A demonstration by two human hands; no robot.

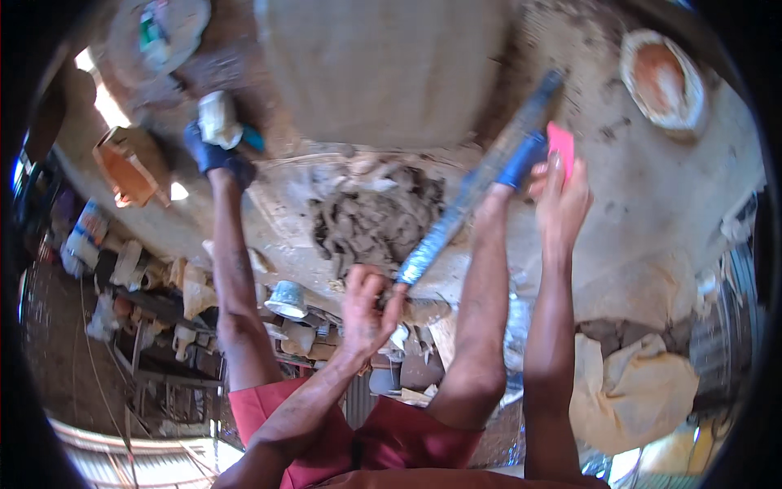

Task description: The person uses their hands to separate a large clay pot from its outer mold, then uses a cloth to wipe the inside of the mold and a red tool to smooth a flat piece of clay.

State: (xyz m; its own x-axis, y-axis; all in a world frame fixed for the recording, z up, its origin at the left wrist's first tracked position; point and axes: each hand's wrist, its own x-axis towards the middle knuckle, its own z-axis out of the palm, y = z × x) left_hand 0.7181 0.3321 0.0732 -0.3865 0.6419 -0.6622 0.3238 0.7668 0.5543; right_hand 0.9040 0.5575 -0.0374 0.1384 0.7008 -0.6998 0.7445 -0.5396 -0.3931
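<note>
My right hand (564, 200) is closed on a flat pink piece (560, 142), perhaps a scraper, beside my blue right shoe (523, 160). My left hand (371, 310) is curled at the near end of a long bluish pole (468, 198), its thumb by the tip. Something dark shows between thumb and fingers, too unclear to name. The pole slants away to the far right, passing along the inner side of that shoe. Left of the pole, just beyond my left hand, lies a heap of wet grey clay (371, 218).
A broad greyish sheet-like surface (379, 69) lies beyond the clay. A white-rimmed bowl (664, 80) stands far right, a brown open container (130, 165) at left. My left shoe (220, 155) has a pale block (218, 120) by it. Nearer are a small bucket (287, 299) and a crumpled tan cloth (635, 391).
</note>
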